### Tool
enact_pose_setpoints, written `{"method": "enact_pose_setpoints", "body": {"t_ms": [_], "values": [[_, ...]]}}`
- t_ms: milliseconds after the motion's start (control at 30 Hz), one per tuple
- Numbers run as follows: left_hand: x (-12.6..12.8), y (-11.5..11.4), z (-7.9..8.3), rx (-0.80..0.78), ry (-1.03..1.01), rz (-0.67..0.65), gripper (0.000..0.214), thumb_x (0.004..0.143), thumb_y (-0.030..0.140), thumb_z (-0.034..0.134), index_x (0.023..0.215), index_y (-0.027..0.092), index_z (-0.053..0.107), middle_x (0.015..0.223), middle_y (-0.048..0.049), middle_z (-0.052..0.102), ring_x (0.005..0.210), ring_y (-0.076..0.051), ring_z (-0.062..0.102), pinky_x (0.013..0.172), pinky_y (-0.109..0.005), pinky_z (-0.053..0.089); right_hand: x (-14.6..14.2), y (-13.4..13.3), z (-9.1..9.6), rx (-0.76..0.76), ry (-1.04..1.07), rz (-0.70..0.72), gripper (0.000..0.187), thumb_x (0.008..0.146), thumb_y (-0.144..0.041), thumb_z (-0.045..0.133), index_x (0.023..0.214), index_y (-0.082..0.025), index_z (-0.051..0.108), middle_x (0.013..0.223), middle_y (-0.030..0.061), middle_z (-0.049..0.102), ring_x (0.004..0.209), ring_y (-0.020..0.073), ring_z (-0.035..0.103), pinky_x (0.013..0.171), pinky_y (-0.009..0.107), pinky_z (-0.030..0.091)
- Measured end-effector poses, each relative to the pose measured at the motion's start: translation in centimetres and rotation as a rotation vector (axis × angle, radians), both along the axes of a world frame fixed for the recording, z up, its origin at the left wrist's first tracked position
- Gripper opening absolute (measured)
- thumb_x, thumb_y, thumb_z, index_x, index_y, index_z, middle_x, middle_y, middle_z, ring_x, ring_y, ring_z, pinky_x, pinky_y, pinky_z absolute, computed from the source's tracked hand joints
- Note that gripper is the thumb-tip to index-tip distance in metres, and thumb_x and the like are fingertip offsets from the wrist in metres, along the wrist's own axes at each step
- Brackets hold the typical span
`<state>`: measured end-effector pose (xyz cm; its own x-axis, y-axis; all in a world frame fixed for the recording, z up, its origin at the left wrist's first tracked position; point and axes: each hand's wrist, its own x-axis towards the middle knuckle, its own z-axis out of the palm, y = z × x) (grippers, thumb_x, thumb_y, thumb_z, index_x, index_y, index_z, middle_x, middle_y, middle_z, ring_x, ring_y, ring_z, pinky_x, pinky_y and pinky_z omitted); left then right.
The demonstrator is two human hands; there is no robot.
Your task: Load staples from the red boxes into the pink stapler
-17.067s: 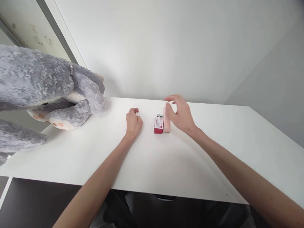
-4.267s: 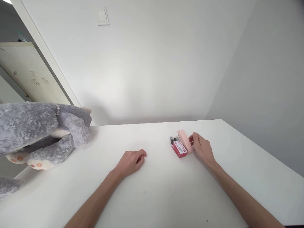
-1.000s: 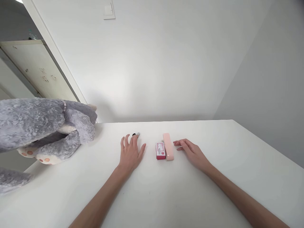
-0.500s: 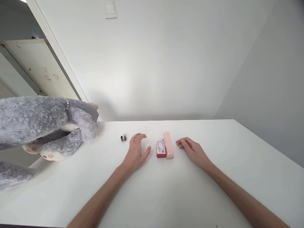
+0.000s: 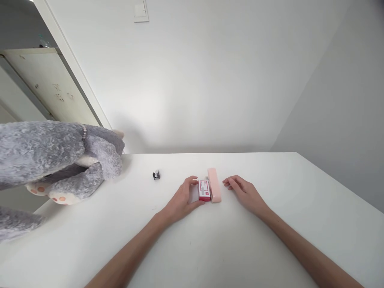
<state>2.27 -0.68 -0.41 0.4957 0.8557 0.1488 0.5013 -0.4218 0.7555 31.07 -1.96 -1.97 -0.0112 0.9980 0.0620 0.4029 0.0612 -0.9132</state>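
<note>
My left hand (image 5: 183, 200) curves around a small red-and-white box (image 5: 204, 190). Its fingertips are at the box's back left corner and its thumb lies along the front edge, leaving a gap between palm and box. Right beside the box stands a pink stapler (image 5: 214, 185), pointing away from me. To the stapler's right, my right hand (image 5: 241, 191) rests on the table, loosely curled with nothing in it, its fingertips short of the stapler. A small black-and-silver staple remover (image 5: 156, 175) lies further left.
The white table (image 5: 216, 248) runs back to a white wall (image 5: 195, 80). A large grey plush toy (image 5: 90, 156) leans over the table's left side. Behind it is a pale cabinet (image 5: 51, 84).
My left hand has moved right and slightly toward me, from beside the box to around it. My right hand has stayed in place.
</note>
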Motion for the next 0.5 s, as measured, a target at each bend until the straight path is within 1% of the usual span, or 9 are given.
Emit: {"method": "enact_pose_setpoints", "body": {"t_ms": [100, 200, 300, 400, 500], "values": [[-0.2, -0.3, 0.4, -0.022, -0.030, 0.020, 0.072, 0.091, 0.049, 0.072, 0.148, 0.034, 0.030, 0.152, -0.0118, 0.051, 0.138, -0.031, 0.056, 0.110, -0.051, 0.052, 0.1, -0.2, -0.1, -0.011, -0.010, -0.001, 0.048, 0.101, -0.069, 0.043, 0.108, -0.030, 0.070, 0.121, 0.0059, 0.075, 0.112, 0.0277, 0.069, 0.100, 0.045, 0.050], [-1.5, -0.6, 1.0, -0.042, -0.037, 0.080, 0.077, 0.091, 0.051, 0.071, 0.149, 0.035, 0.024, 0.146, -0.0118, 0.056, 0.136, -0.030, 0.058, 0.108, -0.051, 0.053, 0.2, -0.4, 0.0, -0.022, -0.018, 0.002, 0.048, 0.101, -0.069, 0.043, 0.108, -0.030, 0.070, 0.123, 0.0065, 0.075, 0.116, 0.0291, 0.068, 0.101, 0.045, 0.050], [-4.3, -1.0, 1.6, 0.017, -0.039, 0.143, 0.076, 0.089, 0.049, 0.074, 0.145, 0.033, 0.025, 0.142, -0.0125, 0.058, 0.139, -0.031, 0.056, 0.115, -0.054, 0.046, 0.1, -0.7, 0.2, -0.027, -0.018, 0.004, 0.048, 0.100, -0.069, 0.044, 0.108, -0.030, 0.070, 0.124, 0.0065, 0.075, 0.119, 0.0298, 0.067, 0.101, 0.045, 0.051], [-7.8, -1.8, 2.1, 0.071, -0.030, 0.227, 0.077, 0.087, 0.049, 0.074, 0.143, 0.032, 0.024, 0.137, -0.0120, 0.058, 0.133, -0.031, 0.062, 0.111, -0.054, 0.050, 0.1, -0.9, 0.2, -0.024, -0.004, 0.014, 0.048, 0.100, -0.069, 0.044, 0.108, -0.029, 0.070, 0.126, 0.0071, 0.074, 0.120, 0.0303, 0.067, 0.102, 0.045, 0.051], [-10.8, -3.0, 2.4, 0.110, 0.002, 0.360, 0.080, 0.086, 0.051, 0.073, 0.143, 0.031, 0.020, 0.131, -0.0099, 0.061, 0.125, -0.030, 0.067, 0.106, -0.055, 0.053, 0.1, -1.1, 0.1, -0.019, -0.007, 0.021, 0.046, 0.100, -0.068, 0.044, 0.107, -0.029, 0.069, 0.126, 0.0073, 0.074, 0.120, 0.0305, 0.066, 0.103, 0.045, 0.050]]}}
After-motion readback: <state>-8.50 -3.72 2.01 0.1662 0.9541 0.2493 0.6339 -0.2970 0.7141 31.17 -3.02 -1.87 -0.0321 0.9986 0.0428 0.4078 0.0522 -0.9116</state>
